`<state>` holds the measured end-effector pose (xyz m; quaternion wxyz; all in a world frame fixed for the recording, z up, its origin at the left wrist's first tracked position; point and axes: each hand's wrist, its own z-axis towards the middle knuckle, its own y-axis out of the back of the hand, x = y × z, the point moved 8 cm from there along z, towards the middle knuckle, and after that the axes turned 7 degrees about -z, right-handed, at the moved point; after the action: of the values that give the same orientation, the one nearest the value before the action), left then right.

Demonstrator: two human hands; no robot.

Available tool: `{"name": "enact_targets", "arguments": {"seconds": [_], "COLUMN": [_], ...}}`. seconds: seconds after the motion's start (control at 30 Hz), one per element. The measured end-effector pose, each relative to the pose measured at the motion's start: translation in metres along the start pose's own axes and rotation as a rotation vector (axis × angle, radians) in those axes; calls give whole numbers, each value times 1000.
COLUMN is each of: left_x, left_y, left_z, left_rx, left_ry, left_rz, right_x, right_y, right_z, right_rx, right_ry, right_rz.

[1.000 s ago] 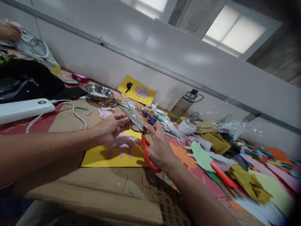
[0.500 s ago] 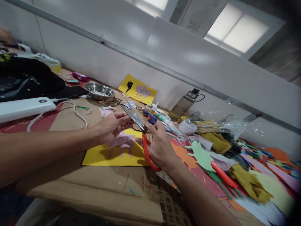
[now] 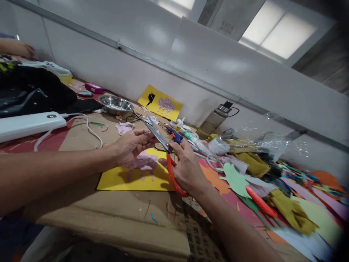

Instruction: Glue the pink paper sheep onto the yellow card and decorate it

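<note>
Scissors (image 3: 165, 145), tapered metal blades (image 3: 157, 135), smooth red handles (image 3: 171, 174) grasped by right hand (image 3: 188, 168), mid-frame, left hand (image 3: 133, 146) alongside, hold unclear

Red-handled scissors (image 3: 163, 143) are held parted, pointed toward eleven o'clock. A yellow card (image 3: 114, 182) bearing a pink figure (image 3: 143, 162) is laid beneath.

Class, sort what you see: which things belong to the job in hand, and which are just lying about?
Likely in use:
red-handled scissors, in the right hand
yellow card with a pink shape, below the left hand

Likely just lying about:
grey bottle
magenta box
white device
clear plastic
</note>
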<state>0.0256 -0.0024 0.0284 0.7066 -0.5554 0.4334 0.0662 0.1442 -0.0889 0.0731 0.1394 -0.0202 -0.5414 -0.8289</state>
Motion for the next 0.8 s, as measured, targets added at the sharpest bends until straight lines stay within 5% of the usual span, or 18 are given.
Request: {"name": "enact_targets", "arguments": {"seconds": [0.3,0.53,0.8], "left_x": [-5,-13,-18], "left_y": [-2,17,41], "left_z": [2,9,18], "left_rx": [48,-86,-168], "left_ry": [-24,-48,-53], "left_rz": [130,217,270], "right_x": [-2,-10,-40], "right_y": [-2,9,-12], "right_z": [0,-1,-3], "right_rx": [16,-52,252], "right_ry": [10,-52,-173], "right_rz": [-193,-308,-360]}}
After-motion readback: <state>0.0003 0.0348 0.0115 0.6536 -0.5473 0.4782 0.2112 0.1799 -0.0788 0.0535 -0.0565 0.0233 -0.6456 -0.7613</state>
